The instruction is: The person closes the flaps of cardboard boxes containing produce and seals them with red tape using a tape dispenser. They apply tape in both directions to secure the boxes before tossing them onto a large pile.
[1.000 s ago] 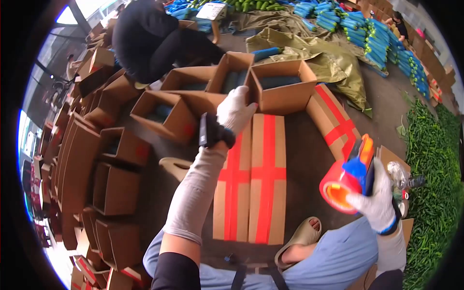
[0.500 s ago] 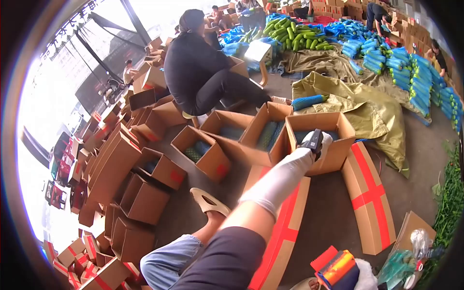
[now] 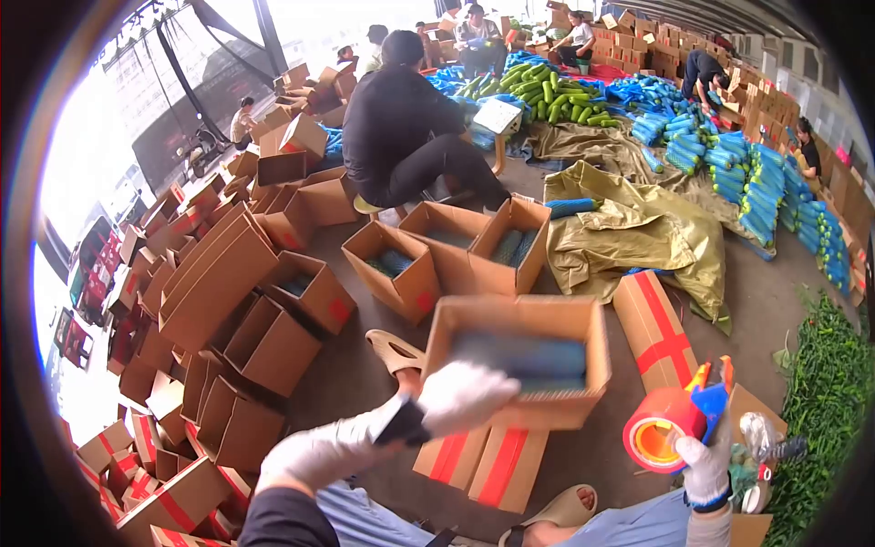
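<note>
My left hand (image 3: pixel 467 397), in a pale glove with a black device strapped at the wrist, overlaps the near left side of an open cardboard box (image 3: pixel 565 407). Motion smears its fingers, so I cannot tell whether they grip the wall. Inside the box lie long vegetables in blue netting (image 3: pixel 547 365). Beneath its near side is a closed carton (image 3: pixel 488 465) with red tape. On the right, my gloved right hand (image 3: pixel 706 469) is closed around a tape dispenser (image 3: pixel 711 401) loaded with a roll of red tape (image 3: pixel 658 430).
Open boxes (image 3: pixel 392 273) with netted vegetables stand ahead. Another red-taped carton (image 3: pixel 658 333) lies to the right. Stacked boxes (image 3: pixel 214 273) crowd the left. A person (image 3: pixel 401 128) sits ahead, near a tan tarp (image 3: pixel 638 228) and a vegetable heap (image 3: pixel 547 91).
The open box has come out of the row toward me, onto the taped carton. My left hand has drawn back; my right hand with the dispenser has risen into view.
</note>
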The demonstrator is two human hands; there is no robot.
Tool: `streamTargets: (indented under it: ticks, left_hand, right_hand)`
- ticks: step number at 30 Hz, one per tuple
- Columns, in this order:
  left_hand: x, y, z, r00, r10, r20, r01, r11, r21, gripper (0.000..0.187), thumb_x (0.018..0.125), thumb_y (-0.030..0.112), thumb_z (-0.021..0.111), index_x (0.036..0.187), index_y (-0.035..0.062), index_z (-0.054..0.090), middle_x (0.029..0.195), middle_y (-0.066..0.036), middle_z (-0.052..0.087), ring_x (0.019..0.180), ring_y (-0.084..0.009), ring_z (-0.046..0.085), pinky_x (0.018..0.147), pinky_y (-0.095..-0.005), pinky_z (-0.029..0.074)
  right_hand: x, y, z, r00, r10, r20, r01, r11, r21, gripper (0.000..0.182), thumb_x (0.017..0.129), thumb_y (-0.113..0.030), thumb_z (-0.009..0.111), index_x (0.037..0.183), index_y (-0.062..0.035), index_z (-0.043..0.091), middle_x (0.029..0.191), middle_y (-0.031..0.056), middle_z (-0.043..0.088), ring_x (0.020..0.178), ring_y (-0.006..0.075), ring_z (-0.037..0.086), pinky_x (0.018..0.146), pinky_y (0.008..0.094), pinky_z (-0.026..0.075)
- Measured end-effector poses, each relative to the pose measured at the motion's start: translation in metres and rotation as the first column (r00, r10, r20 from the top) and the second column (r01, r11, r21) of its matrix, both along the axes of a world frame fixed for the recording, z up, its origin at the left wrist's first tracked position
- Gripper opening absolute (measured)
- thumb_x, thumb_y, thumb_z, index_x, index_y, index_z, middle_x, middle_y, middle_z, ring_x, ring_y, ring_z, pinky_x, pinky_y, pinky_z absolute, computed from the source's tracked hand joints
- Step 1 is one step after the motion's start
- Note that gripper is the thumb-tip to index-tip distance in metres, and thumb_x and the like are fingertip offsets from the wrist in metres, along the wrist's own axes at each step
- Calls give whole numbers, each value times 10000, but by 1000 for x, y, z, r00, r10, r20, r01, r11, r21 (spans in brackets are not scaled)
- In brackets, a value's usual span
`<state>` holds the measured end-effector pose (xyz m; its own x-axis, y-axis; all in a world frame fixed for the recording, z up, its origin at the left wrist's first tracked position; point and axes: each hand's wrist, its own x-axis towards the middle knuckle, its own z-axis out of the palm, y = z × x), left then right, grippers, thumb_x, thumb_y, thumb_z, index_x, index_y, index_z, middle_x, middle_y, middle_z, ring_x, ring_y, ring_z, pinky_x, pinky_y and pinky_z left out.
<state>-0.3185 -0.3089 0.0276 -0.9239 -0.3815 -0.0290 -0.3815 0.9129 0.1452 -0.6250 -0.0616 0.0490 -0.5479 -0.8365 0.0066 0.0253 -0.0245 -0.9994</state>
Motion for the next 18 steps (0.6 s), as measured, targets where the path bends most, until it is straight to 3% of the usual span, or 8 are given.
streamTargets:
  ticks: [2, 4, 6, 10, 12, 14, 15, 18]
  left_hand:
    - [45, 44, -30, 995, 50, 86, -63, 986, 152, 63, 884, 193, 672, 919, 146, 693, 787, -92, 699, 766, -326, 734, 669, -487, 591]
    - [79, 86, -33, 997, -75, 8, 74, 988, 135, 126, 870, 141, 664, 994, 118, 670, 825, -87, 690, 830, -310, 749, 720, -445, 613]
    - [91, 98, -40, 999, 24, 32, -27, 996, 85, 147, 904, 175, 664, 1044, 132, 660, 962, -86, 685, 947, -294, 712, 805, -444, 578]
    - [97, 107, -23, 979, 136, -155, -110, 980, 165, 230, 887, 262, 755, 1029, 98, 679, 982, -122, 688, 962, -330, 692, 827, -460, 558]
    - [124, 87, -23, 881, 243, -406, -249, 968, 39, 292, 889, 336, 777, 1000, 87, 674, 907, -112, 711, 835, -307, 712, 756, -456, 566]
    - [139, 75, -27, 486, 669, -562, -562, 732, 385, 337, 911, 354, 770, 1045, 62, 667, 866, -109, 706, 761, -278, 684, 742, -418, 559]
    - [141, 68, -18, 475, 842, -256, -535, 508, 675, 362, 952, 366, 736, 1098, 45, 653, 911, -109, 682, 842, -239, 663, 821, -388, 544]
    - [122, 30, -38, 914, 405, 37, -282, 566, 775, 518, 997, 484, 654, 1231, 22, 650, 1095, -150, 720, 1075, -281, 680, 976, -391, 514]
  right_hand:
    - [7, -4, -9, 995, 13, -100, -8, 999, 49, 639, 704, -189, 824, 1286, -45, 603, 1111, 42, 671, 1057, 176, 659, 945, 355, 540]
    - [1, -9, -36, 976, 123, -179, -112, 991, 71, 611, 704, -186, 834, 1267, -52, 641, 1144, 46, 686, 1043, 183, 663, 941, 355, 537]
    - [2, -21, -46, 899, 226, -374, -174, 970, 168, 634, 723, -236, 876, 1282, -51, 641, 1154, 43, 692, 1060, 169, 653, 951, 354, 533]
    - [2, -45, -71, 926, 285, -249, -291, 957, 14, 622, 752, -286, 916, 1262, -55, 645, 1144, 36, 692, 1036, 152, 661, 939, 347, 547]
    - [3, -43, -61, 936, 235, -264, -258, 965, -56, 614, 763, -272, 904, 1272, -57, 637, 1165, 44, 692, 1033, 158, 666, 948, 343, 548]
    - [12, -31, -54, 958, 255, -133, -268, 959, -95, 591, 790, -241, 854, 1298, -55, 617, 1198, 70, 687, 1081, 190, 690, 968, 352, 562]
    - [17, -32, -65, 958, 248, -141, -258, 964, -58, 573, 795, -216, 841, 1295, -56, 611, 1157, 68, 692, 1024, 187, 704, 913, 347, 580]
    - [32, -48, -85, 966, 259, 7, -258, 965, -36, 493, 828, -117, 781, 1281, -81, 590, 920, 24, 682, 666, 134, 668, 619, 299, 572]
